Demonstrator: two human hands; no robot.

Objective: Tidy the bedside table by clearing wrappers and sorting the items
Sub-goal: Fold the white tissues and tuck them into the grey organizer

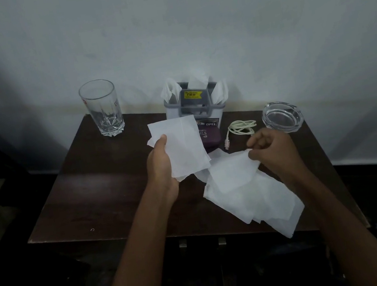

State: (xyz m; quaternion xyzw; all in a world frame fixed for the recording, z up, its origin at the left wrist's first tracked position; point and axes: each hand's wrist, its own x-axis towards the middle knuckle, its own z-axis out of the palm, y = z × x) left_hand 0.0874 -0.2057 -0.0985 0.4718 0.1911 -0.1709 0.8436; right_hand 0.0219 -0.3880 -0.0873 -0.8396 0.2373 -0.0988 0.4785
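Observation:
My left hand [161,165] holds a white tissue sheet [182,144] upright above the middle of the dark wooden bedside table [96,197], thumb on its front. My right hand [271,148] pinches the upper corner of another white tissue [233,172], which lies on top of a loose pile of tissues [258,201] at the table's front right. Part of that pile hangs over the front edge.
A clear drinking glass [103,110] stands at the back left. A grey holder [196,101] stuffed with tissues sits at the back centre, a purple box [208,131] in front of it. A coiled white cable [240,128] and a glass ashtray [282,116] lie at the back right.

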